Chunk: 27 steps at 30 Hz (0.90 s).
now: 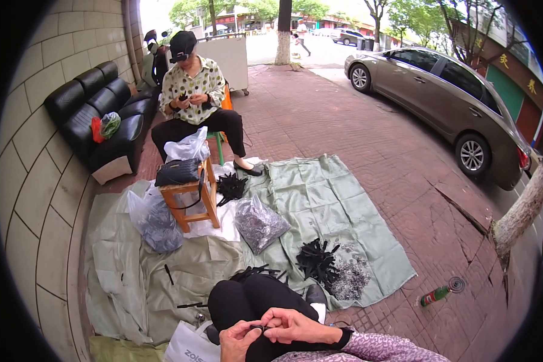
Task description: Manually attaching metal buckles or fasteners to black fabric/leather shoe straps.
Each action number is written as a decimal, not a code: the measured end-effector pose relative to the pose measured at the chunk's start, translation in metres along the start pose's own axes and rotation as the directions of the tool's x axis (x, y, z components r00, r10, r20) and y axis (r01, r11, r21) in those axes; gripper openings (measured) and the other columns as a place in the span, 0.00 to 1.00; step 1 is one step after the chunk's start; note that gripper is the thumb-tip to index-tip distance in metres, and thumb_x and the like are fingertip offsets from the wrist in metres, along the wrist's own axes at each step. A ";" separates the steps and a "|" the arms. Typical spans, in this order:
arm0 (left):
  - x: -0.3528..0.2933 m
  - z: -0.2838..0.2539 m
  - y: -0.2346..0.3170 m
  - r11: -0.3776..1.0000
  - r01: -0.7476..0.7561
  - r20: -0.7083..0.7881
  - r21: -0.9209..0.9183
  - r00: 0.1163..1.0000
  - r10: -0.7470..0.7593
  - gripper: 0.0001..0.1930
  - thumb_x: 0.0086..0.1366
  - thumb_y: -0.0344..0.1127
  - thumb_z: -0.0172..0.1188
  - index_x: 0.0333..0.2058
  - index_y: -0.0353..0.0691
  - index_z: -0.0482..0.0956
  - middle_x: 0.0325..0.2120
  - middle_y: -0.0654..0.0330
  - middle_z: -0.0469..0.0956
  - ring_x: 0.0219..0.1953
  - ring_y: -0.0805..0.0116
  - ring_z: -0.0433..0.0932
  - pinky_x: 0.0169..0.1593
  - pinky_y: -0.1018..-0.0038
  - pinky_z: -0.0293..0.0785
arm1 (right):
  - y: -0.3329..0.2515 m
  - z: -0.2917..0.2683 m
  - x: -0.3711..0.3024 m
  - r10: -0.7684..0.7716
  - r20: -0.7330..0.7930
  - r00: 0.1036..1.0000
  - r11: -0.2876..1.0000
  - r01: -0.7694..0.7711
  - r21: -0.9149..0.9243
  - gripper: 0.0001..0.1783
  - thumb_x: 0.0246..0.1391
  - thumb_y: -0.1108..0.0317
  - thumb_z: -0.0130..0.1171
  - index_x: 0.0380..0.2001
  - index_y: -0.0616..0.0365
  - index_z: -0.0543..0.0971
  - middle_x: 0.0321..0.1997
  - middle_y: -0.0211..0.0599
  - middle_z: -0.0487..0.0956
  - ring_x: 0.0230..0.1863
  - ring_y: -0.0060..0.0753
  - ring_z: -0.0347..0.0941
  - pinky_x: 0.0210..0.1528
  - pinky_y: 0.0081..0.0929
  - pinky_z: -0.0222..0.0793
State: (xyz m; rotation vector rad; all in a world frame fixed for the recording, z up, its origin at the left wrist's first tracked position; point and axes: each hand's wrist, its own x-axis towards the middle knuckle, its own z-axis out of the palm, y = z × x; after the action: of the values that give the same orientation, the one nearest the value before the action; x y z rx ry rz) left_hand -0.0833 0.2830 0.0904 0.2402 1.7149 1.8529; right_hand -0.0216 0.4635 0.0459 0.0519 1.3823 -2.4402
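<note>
Over my black-trousered lap, my left hand (238, 339) and my right hand (285, 326) meet, fingertips pinched together. Between them is a small black strip-like piece (258, 327), mostly covered by the fingers. Beyond my knees, to the right, lies a pile of black strips (318, 260) beside a scatter of small shiny pieces (351, 276). More black strips (256, 273) lie just past my knees. Farther off, a clear plastic bag (260, 224) holds many small greyish pieces.
Green-grey sheets (368, 232) cover the paving. A wooden stool (208, 199) bears a black handbag (178, 172). A seated person (193, 90) handles something dark. A black sofa (78, 120) lines the left wall. A green bottle (435, 295) stands at right, and a car (440, 96) is parked beyond.
</note>
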 end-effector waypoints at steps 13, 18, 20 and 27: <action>-0.038 0.002 -0.014 0.984 0.029 -0.090 0.177 0.996 -0.013 0.04 0.64 0.28 0.61 0.32 0.32 0.80 0.23 0.66 0.77 0.25 0.80 0.72 0.29 0.81 0.69 | -0.009 0.025 -0.019 -0.392 0.179 0.902 0.461 0.361 -0.811 0.15 0.56 0.67 0.63 0.44 0.64 0.77 0.34 0.46 0.81 0.34 0.48 0.80 0.34 0.33 0.75; -0.050 -0.005 -0.022 0.910 -0.020 -0.058 0.415 0.997 0.048 0.06 0.64 0.30 0.61 0.30 0.33 0.79 0.20 0.62 0.76 0.23 0.78 0.71 0.28 0.77 0.69 | -0.007 0.028 -0.021 -0.297 0.236 0.925 0.509 0.362 -0.781 0.14 0.55 0.70 0.64 0.43 0.65 0.77 0.34 0.46 0.81 0.35 0.45 0.81 0.35 0.32 0.75; -0.056 -0.007 -0.023 0.904 0.004 -0.047 0.428 0.999 0.018 0.07 0.64 0.31 0.63 0.29 0.33 0.79 0.19 0.62 0.75 0.23 0.78 0.71 0.28 0.76 0.69 | -0.008 0.030 -0.026 -0.231 0.241 0.943 0.545 0.330 -0.771 0.13 0.55 0.71 0.64 0.43 0.65 0.78 0.35 0.44 0.82 0.36 0.41 0.81 0.37 0.30 0.76; -0.072 -0.009 -0.037 0.913 0.054 0.051 0.403 0.995 -0.082 0.08 0.64 0.32 0.60 0.28 0.33 0.79 0.20 0.60 0.77 0.24 0.76 0.72 0.30 0.74 0.71 | -0.012 0.038 -0.054 -0.138 0.132 0.982 0.732 0.191 -0.654 0.11 0.53 0.68 0.62 0.29 0.68 0.78 0.24 0.48 0.79 0.25 0.38 0.78 0.29 0.31 0.71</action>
State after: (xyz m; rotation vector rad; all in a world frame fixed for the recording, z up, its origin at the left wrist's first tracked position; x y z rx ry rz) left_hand -0.0186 0.2361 0.0726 0.3953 2.0179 1.4095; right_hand 0.0312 0.4518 0.0864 -0.3457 2.2163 -1.8884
